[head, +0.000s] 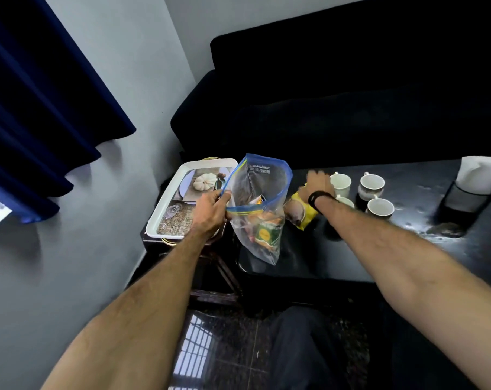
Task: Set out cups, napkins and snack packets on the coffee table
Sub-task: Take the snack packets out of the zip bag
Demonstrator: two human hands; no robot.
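Note:
My left hand [210,211] pinches the blue-edged rim of a clear zip bag [259,209] that hangs open over the left end of the black coffee table [309,260]; several snack packets lie inside it. My right hand [317,184] reaches over a yellow snack packet [302,212] lying on the table, fingers spread and resting on its far end. Just right of that hand stand several white cups [372,184]. A white napkin stack [479,173] sits in a black holder at the table's far right.
A white tray [168,204] with a printed picture rests on a small dark stand left of the table. A dark sofa [351,108] runs behind the table. A blue curtain [41,108] hangs on the left wall. My knee shows below.

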